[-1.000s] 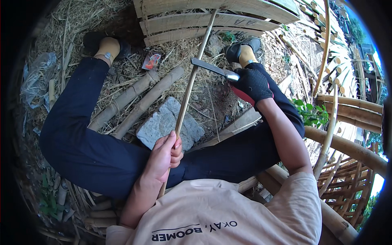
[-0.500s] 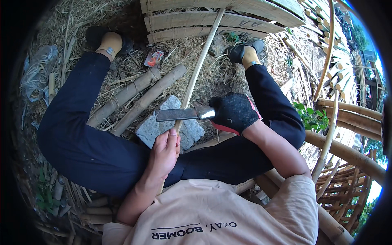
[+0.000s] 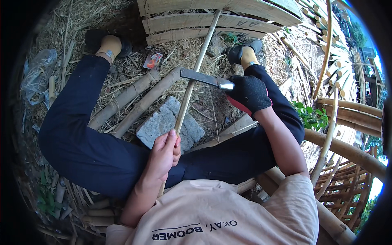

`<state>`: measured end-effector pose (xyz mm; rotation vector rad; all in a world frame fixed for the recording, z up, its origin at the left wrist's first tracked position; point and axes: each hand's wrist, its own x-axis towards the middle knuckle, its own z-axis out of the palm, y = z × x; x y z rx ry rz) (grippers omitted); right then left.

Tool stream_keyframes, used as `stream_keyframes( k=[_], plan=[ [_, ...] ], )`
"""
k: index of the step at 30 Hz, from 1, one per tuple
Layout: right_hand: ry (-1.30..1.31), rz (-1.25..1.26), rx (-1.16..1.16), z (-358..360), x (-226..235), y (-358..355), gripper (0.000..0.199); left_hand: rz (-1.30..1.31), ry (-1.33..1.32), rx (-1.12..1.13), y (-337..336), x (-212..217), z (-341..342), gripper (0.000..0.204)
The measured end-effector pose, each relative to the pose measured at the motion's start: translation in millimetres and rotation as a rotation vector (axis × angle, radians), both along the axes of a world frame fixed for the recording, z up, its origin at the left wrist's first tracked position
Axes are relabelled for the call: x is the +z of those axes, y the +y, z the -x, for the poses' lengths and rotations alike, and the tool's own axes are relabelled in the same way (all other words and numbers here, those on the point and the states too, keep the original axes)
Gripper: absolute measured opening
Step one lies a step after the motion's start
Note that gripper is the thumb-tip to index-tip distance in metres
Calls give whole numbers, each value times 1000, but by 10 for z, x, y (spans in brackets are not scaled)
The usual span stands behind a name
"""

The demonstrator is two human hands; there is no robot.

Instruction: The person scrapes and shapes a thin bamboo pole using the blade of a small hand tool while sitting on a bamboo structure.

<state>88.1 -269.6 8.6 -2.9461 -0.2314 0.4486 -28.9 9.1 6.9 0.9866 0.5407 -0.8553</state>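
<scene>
A long, pale bamboo strip (image 3: 200, 58) slants away from me, its far end against a wooden crate (image 3: 192, 22). My bare left hand (image 3: 164, 152) is closed around the strip's near part, thumb along the top. In a black glove with a red palm, my right hand (image 3: 249, 94) grips a knife (image 3: 199, 77) with a broad, dark, straight blade. The blade lies across the strip well beyond my left hand and looks to be touching it. The knife's handle is mostly hidden in the glove. Under the strip, between my legs, sits a grey stone block (image 3: 161, 122).
Two bamboo poles (image 3: 141, 102) lie left of the stone on straw-covered ground. A crumpled plastic bag (image 3: 38, 75) is at far left, a small orange-and-white packet (image 3: 152, 61) near the crate. Thick bamboo rails (image 3: 347, 151), a woven bamboo basket (image 3: 343, 192) and stacked poles (image 3: 339, 73) stand to the right.
My right hand has moved the knife away from me along the strip, and the blade is now tilted. My left hand keeps its hold in nearly the same place.
</scene>
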Motion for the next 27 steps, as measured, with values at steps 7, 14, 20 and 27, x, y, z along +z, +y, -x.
stream_keyframes(
  k=[7,14,20,27],
  plan=[
    [91,-140,211,326,112,354,27,42,37,13,15,-28,-16,37],
    [186,-95,226,317,43,444,24,-96,-45,-31,-21,-99,8,39],
    [182,-24,194,247,104,457,21,-124,-36,-32,-34,-89,-2,41],
    [19,63,3,-1,102,-52,21,-40,-30,-7,-6,-25,4,38]
  ],
)
